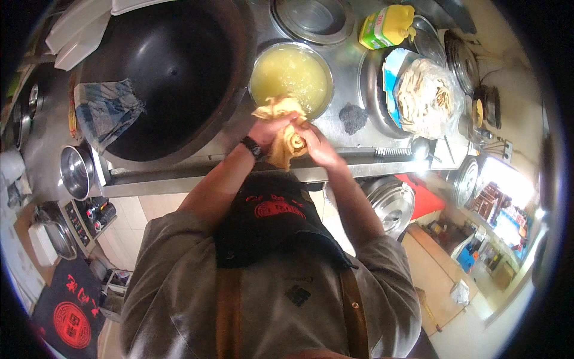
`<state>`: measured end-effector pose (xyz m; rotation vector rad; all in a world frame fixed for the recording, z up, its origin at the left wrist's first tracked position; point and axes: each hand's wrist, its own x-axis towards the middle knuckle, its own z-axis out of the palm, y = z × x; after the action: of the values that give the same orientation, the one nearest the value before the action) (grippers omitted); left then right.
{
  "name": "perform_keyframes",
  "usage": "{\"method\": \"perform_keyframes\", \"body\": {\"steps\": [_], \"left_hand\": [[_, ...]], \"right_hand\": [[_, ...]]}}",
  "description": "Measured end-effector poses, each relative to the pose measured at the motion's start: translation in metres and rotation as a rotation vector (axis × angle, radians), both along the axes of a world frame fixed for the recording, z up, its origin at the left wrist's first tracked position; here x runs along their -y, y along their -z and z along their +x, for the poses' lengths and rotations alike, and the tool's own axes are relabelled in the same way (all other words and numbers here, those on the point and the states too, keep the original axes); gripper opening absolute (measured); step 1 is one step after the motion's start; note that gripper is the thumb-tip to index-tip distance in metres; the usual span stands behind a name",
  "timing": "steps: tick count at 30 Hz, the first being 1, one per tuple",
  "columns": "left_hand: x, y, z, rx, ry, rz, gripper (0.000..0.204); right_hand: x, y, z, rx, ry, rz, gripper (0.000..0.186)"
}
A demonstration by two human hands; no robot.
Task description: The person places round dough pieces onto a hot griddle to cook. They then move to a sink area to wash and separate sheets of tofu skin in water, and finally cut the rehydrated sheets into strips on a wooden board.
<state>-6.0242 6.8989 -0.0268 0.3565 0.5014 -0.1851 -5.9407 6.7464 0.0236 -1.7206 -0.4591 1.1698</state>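
Observation:
Both my hands are wrapped round a bunched, twisted yellow cloth, held just above the counter's front edge. My left hand, with a dark watch on its wrist, grips its left side. On the other side my right hand closes round it. The cloth's upper end overlaps the near rim of a round metal basin. Cloudy yellowish liquid with light bubbles fills that basin. Parts of the cloth are hidden by my fingers.
A large black wok lies left, a blue checked cloth on its rim. Right of the basin are a dark scouring pad, a yellow jug and a plastic bag of pale flat pieces. A lidded pot stands below the counter.

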Motion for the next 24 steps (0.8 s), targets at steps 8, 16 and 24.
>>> {"method": "perform_keyframes", "body": {"steps": [8,16,24], "left_hand": [[-0.027,0.032,-0.073,0.113,-0.105,-0.317,0.041],[-0.037,0.017,-0.092,-0.059,-0.159,-0.369,0.043],[-0.033,0.023,-0.085,-0.024,-0.176,-0.304,0.041]], "right_hand": [[-0.095,0.104,0.089,0.755,-0.067,-0.456,0.062],[-0.144,0.175,0.051,0.912,-0.220,-0.589,0.073],[-0.081,0.120,0.100,-0.328,0.219,-0.249,0.046]]}}
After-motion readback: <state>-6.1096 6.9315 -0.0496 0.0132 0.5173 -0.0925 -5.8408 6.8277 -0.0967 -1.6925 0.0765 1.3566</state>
